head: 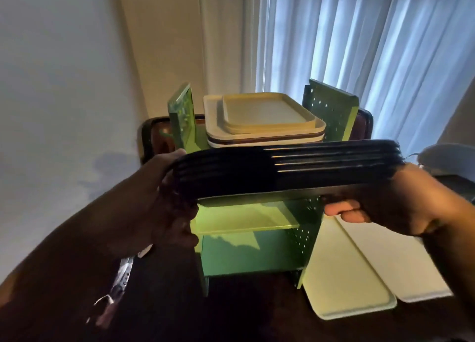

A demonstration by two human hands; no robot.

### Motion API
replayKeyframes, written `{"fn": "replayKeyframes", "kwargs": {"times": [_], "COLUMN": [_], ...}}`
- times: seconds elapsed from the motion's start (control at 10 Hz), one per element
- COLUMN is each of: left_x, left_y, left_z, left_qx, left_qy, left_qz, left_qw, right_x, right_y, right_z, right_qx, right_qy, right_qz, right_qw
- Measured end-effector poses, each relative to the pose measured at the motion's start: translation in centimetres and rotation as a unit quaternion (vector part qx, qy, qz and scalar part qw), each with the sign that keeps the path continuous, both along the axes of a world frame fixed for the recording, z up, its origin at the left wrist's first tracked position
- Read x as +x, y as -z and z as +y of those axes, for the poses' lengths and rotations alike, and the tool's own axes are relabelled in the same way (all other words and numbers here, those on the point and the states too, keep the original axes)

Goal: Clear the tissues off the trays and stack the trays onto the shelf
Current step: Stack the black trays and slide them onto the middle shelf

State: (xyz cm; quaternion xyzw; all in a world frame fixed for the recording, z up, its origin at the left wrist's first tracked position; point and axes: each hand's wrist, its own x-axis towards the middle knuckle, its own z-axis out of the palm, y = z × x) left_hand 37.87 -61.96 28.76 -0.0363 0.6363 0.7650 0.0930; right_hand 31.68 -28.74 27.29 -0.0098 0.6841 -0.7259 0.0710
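A stack of several black trays (282, 172) is held level in front of the green shelf (259, 254). My left hand (167, 197) grips the stack's left end and my right hand (380, 202) grips its right end. On the shelf's top level sits a pile of cream and beige trays (262, 120) between the two perforated green side panels. A pale green shelf board (244, 220) shows below the black stack. No tissues are visible.
Two pale trays (347, 272) lean or lie to the right of the shelf on the dark table. A dark brown tray (154, 138) stands behind the shelf. White curtains (359, 46) hang at the back right, a wall at the left. A crinkled wrapper (115, 293) lies lower left.
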Motion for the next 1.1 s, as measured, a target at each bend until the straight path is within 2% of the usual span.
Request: {"fn": "replayKeyframes", "kwargs": {"times": [0.1,0.2,0.3,0.5,0.6,0.7,0.8,1.0,1.1], "left_x": [-0.7,-1.4,-2.2,-4.5,-5.5,-6.1,-6.2,-5.5,-6.0], "left_y": [1.2,2.8,5.1,10.0,12.2,12.7,12.6,13.2,13.8], "left_z": [0.1,0.6,1.4,2.5,2.4,3.5,4.4,4.9,4.7], "left_qx": [0.019,0.040,0.038,0.047,-0.073,-0.139,-0.266,-0.419,-0.439], "left_qy": [0.075,0.072,0.023,-0.135,-0.157,-0.148,-0.135,-0.017,-0.016], "left_qz": [-0.037,-0.038,-0.023,-0.045,-0.059,-0.039,-0.004,0.006,0.023], "left_qw": [0.996,0.996,0.999,0.989,0.983,0.978,0.954,0.908,0.898], "right_x": [-0.8,-0.8,-0.9,-0.8,-1.0,-0.9,-0.7,-1.1,-1.7], "right_y": [2.3,4.3,6.4,11.3,13.0,14.0,14.1,15.6,16.0], "right_z": [-0.3,-0.5,-0.8,-2.1,-3.0,-3.7,-4.2,-4.4,-4.1], "right_qx": [-0.142,-0.115,-0.145,-0.239,-0.292,-0.314,-0.321,-0.241,-0.183], "right_qy": [-0.013,0.006,0.019,0.111,0.150,0.167,0.164,0.130,0.130], "right_qz": [-0.073,-0.055,-0.063,-0.181,-0.198,-0.210,-0.201,-0.211,-0.172], "right_qw": [0.987,0.992,0.987,0.947,0.923,0.911,0.911,0.939,0.959]}}
